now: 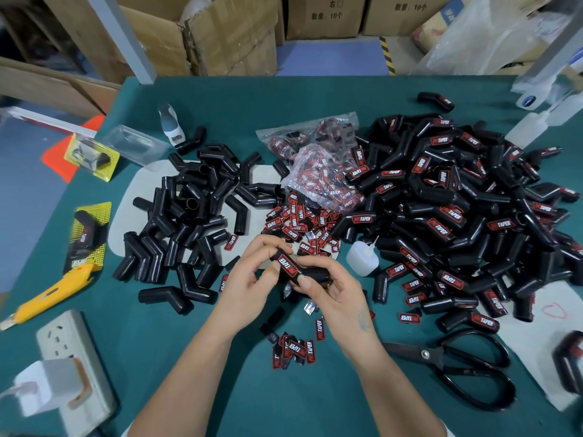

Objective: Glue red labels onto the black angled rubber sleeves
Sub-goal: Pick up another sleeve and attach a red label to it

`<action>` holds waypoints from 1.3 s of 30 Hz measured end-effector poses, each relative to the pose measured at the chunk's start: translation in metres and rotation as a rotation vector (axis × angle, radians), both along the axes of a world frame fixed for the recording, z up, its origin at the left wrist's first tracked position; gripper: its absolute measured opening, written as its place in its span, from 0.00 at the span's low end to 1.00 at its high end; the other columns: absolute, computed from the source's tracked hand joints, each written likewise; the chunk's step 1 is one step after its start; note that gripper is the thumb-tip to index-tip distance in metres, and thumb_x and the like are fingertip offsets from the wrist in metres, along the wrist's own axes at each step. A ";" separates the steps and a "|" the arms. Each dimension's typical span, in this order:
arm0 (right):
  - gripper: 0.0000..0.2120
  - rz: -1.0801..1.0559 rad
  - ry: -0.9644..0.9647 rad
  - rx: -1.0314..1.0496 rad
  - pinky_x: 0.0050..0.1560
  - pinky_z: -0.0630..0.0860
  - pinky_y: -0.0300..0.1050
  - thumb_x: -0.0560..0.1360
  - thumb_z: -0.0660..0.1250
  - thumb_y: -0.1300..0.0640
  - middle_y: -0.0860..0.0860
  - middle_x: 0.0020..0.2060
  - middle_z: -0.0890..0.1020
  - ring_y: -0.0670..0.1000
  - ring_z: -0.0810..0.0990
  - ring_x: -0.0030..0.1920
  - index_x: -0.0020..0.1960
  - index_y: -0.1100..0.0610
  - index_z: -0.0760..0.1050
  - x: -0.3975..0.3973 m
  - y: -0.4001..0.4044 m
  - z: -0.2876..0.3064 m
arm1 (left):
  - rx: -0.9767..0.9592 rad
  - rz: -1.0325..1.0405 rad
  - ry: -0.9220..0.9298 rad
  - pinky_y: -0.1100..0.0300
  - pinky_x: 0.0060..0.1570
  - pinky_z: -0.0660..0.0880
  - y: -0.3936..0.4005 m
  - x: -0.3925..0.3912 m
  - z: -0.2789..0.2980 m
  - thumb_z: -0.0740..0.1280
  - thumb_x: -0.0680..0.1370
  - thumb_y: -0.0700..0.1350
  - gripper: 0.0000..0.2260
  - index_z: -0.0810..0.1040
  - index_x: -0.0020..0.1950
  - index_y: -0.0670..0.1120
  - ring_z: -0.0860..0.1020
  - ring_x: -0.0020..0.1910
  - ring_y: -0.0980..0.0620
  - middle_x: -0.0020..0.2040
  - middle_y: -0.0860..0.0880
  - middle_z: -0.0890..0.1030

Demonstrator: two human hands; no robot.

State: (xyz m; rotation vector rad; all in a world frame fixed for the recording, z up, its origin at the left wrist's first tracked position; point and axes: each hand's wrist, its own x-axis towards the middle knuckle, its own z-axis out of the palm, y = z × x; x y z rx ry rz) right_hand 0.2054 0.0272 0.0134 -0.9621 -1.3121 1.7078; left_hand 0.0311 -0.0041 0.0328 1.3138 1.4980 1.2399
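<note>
Both my hands hold one black angled rubber sleeve (310,274) above the table's middle. A red label (287,265) lies on its upper side. My left hand (252,279) pinches the sleeve's left end, thumb pressing by the label. My right hand (331,288) grips the right end, thumb on top. A pile of unlabelled sleeves (189,216) lies to the left. A large heap of labelled sleeves (457,209) fills the right. Loose red labels (296,222) lie just beyond my hands, and a few more labels (295,350) lie near my wrists. A small white glue bottle (362,257) lies right of my hands.
A plastic bag of labels (318,159) sits at the centre back. Black scissors (457,364) lie at the right front. A yellow utility knife (47,294) and a power strip (72,367) with a plug are at the left. Cardboard boxes (220,33) stand behind the green table (195,335).
</note>
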 end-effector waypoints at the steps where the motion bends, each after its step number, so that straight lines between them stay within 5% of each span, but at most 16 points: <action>1: 0.12 -0.002 -0.001 -0.004 0.65 0.78 0.67 0.80 0.73 0.51 0.53 0.60 0.85 0.58 0.85 0.58 0.63 0.48 0.81 0.000 0.000 0.001 | -0.001 0.010 0.003 0.59 0.65 0.71 0.000 -0.001 0.000 0.58 0.82 0.38 0.13 0.82 0.49 0.37 0.77 0.60 0.50 0.58 0.48 0.78; 5: 0.11 -0.026 0.014 -0.065 0.58 0.83 0.55 0.80 0.73 0.51 0.54 0.54 0.87 0.58 0.87 0.52 0.61 0.50 0.82 0.000 -0.002 0.006 | -0.027 0.012 -0.116 0.66 0.63 0.70 0.001 -0.004 0.003 0.56 0.83 0.45 0.18 0.84 0.48 0.42 0.78 0.61 0.52 0.58 0.50 0.80; 7: 0.12 -0.061 0.055 -0.118 0.52 0.84 0.48 0.78 0.72 0.48 0.53 0.51 0.86 0.57 0.88 0.48 0.59 0.52 0.82 0.000 -0.002 0.010 | -0.070 -0.014 -0.204 0.62 0.64 0.70 0.000 -0.004 0.002 0.55 0.85 0.46 0.17 0.84 0.53 0.46 0.79 0.61 0.51 0.58 0.49 0.80; 11: 0.14 -0.060 0.129 -0.176 0.53 0.83 0.51 0.76 0.73 0.48 0.53 0.49 0.86 0.56 0.86 0.47 0.57 0.54 0.81 0.002 -0.001 0.015 | -0.098 -0.074 -0.262 0.46 0.71 0.69 -0.002 -0.005 0.000 0.56 0.86 0.49 0.19 0.84 0.58 0.41 0.77 0.65 0.41 0.63 0.44 0.78; 15: 0.14 -0.049 0.165 -0.188 0.52 0.83 0.51 0.76 0.73 0.49 0.55 0.48 0.85 0.55 0.85 0.46 0.57 0.56 0.80 0.002 -0.001 0.017 | -0.048 -0.122 -0.220 0.58 0.68 0.71 -0.004 -0.005 0.007 0.64 0.83 0.47 0.13 0.85 0.56 0.42 0.76 0.66 0.48 0.63 0.46 0.77; 20: 0.10 -0.102 0.049 -0.029 0.51 0.82 0.42 0.74 0.76 0.50 0.53 0.47 0.87 0.52 0.87 0.46 0.54 0.46 0.81 0.002 -0.003 0.020 | -0.086 -0.122 -0.232 0.56 0.71 0.69 -0.003 -0.001 0.008 0.72 0.77 0.49 0.15 0.82 0.57 0.40 0.76 0.67 0.50 0.63 0.50 0.77; 25: 0.11 -0.094 -0.069 0.116 0.51 0.79 0.35 0.75 0.76 0.48 0.45 0.50 0.86 0.45 0.86 0.50 0.55 0.39 0.79 0.002 -0.006 0.019 | -0.061 -0.164 -0.307 0.58 0.71 0.69 -0.002 -0.005 0.011 0.73 0.77 0.46 0.05 0.87 0.51 0.53 0.74 0.70 0.52 0.61 0.53 0.76; 32: 0.13 -0.076 -0.120 0.190 0.49 0.81 0.39 0.76 0.74 0.46 0.43 0.51 0.86 0.48 0.86 0.48 0.59 0.35 0.78 0.002 -0.007 0.019 | -0.020 -0.213 -0.311 0.44 0.78 0.65 -0.003 -0.007 0.007 0.71 0.79 0.43 0.07 0.86 0.55 0.50 0.67 0.79 0.44 0.64 0.51 0.76; 39: 0.19 -0.121 -0.231 0.392 0.55 0.78 0.32 0.77 0.72 0.49 0.39 0.57 0.85 0.45 0.85 0.58 0.63 0.31 0.74 0.006 -0.006 0.014 | -0.078 -0.211 -0.244 0.59 0.73 0.67 -0.003 -0.009 0.009 0.72 0.79 0.47 0.09 0.86 0.58 0.48 0.72 0.74 0.49 0.69 0.51 0.74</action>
